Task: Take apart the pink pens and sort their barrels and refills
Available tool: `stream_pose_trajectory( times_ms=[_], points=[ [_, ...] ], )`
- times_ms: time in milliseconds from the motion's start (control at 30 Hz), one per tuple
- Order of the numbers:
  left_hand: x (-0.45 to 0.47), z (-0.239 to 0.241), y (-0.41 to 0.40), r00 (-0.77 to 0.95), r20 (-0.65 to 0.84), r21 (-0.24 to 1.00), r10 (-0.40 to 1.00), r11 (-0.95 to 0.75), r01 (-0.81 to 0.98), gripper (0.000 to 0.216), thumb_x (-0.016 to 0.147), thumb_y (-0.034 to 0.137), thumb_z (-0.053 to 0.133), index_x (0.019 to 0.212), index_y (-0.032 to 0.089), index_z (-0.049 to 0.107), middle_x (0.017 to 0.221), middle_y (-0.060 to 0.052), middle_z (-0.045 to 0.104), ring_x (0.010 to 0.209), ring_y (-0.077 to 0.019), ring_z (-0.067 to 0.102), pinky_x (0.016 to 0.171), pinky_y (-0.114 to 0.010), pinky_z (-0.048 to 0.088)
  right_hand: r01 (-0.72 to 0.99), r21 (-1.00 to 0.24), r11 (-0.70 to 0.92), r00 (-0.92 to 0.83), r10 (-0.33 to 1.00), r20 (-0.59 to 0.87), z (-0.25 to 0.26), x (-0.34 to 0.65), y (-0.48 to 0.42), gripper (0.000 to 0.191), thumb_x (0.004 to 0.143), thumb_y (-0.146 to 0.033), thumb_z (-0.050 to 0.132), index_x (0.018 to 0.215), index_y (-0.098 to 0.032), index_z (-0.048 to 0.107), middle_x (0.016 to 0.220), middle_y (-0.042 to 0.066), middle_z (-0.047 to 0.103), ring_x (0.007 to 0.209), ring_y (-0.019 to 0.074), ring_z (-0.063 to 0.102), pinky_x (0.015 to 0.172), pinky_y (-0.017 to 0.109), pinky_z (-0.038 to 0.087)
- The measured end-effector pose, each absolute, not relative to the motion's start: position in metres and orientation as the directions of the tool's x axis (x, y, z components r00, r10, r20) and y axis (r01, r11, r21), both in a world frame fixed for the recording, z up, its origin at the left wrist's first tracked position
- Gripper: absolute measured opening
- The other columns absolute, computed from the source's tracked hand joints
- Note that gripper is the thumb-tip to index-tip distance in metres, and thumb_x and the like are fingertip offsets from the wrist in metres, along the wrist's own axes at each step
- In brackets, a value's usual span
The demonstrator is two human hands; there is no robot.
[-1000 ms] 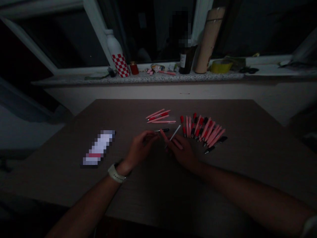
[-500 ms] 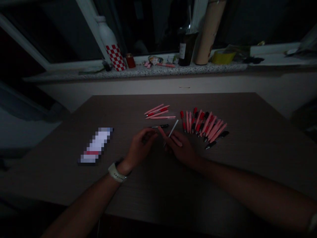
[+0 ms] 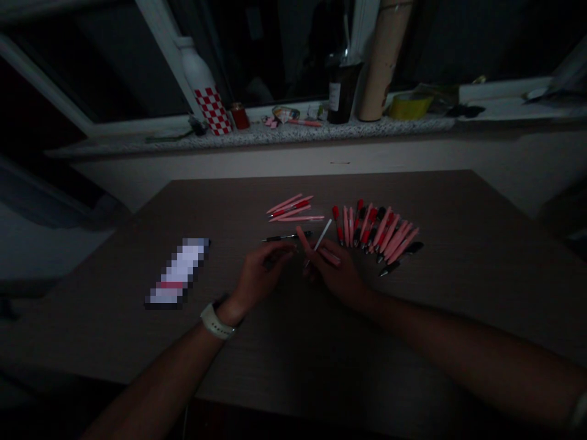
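Observation:
My left hand [image 3: 260,275] rests on the brown table [image 3: 229,342], fingers pinched together just below a dark pen [image 3: 287,237] lying on the table; what the fingertips hold is too small to make out. My right hand [image 3: 337,273] is closed around a pink pen barrel [image 3: 306,242] and a thin white refill [image 3: 321,237] that stick up from its fingers. A fanned row of pink, red and black pens [image 3: 378,234] lies just right of that hand. A smaller pile of pink pens [image 3: 293,208] lies beyond both hands.
A pixelated flat object [image 3: 177,272] lies on the table's left part. On the window sill [image 3: 275,134] stand a red-checkered white bottle [image 3: 203,91], a small red jar [image 3: 238,116], a dark bottle [image 3: 342,91], a tall cardboard tube [image 3: 383,61] and a yellow tape roll [image 3: 408,107].
The view tilted slightly, shifting everything upward. My hands stay close together; the dark pen now shows fully beyond my left fingertips.

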State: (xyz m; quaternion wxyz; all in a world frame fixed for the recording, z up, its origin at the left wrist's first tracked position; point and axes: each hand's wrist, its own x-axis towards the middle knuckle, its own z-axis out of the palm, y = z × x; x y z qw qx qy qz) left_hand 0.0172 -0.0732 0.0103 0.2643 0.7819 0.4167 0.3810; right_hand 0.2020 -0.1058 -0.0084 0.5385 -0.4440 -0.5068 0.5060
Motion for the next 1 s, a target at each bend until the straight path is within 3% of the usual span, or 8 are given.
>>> stream_pose_trajectory(
  times_ms=[433, 733, 1000],
  points=[
    [0.0159, 0.0091, -0.0738, 0.475, 0.436, 0.643, 0.765, -0.634, 0.43, 0.017, 0.09, 0.022, 0.065, 0.106, 0.022, 0.071, 0.104, -0.005, 0.074, 0.094, -0.018, 0.069, 0.08, -0.03, 0.054, -0.106, -0.987, 0.123, -0.018, 0.992, 0.125, -0.012, 0.2012, -0.1064, 0.036, 0.084, -0.054, 0.065, 0.092, -0.02, 0.063, 0.073, 0.001, 0.069, 0.056, 0.0136, 0.066, 0.05, 0.023, 0.052],
    [0.0158, 0.013, -0.0739, 0.446, 0.432, 0.654, 0.784, -0.613, 0.443, 0.016, 0.091, 0.024, 0.063, 0.105, 0.021, 0.07, 0.104, -0.006, 0.072, 0.091, -0.017, 0.067, 0.075, -0.028, 0.053, -0.104, -0.986, 0.131, -0.051, 0.989, 0.137, -0.0155, 0.2012, -0.1065, 0.035, 0.087, -0.054, 0.061, 0.093, -0.02, 0.062, 0.071, 0.0, 0.066, 0.057, 0.0129, 0.064, 0.05, 0.022, 0.05],
    [0.0135, 0.0152, -0.0734, 0.549, 0.372, 0.586, 0.748, -0.648, 0.486, 0.017, 0.092, 0.025, 0.06, 0.106, 0.021, 0.069, 0.103, -0.007, 0.071, 0.089, -0.0185, 0.066, 0.077, -0.032, 0.053, -0.015, -0.993, 0.119, -0.083, 0.989, 0.12, -0.0098, 0.2015, -0.1084, 0.033, 0.087, -0.054, 0.062, 0.089, -0.021, 0.062, 0.068, -0.001, 0.065, 0.057, 0.0139, 0.064, 0.05, 0.023, 0.049]
  ],
)
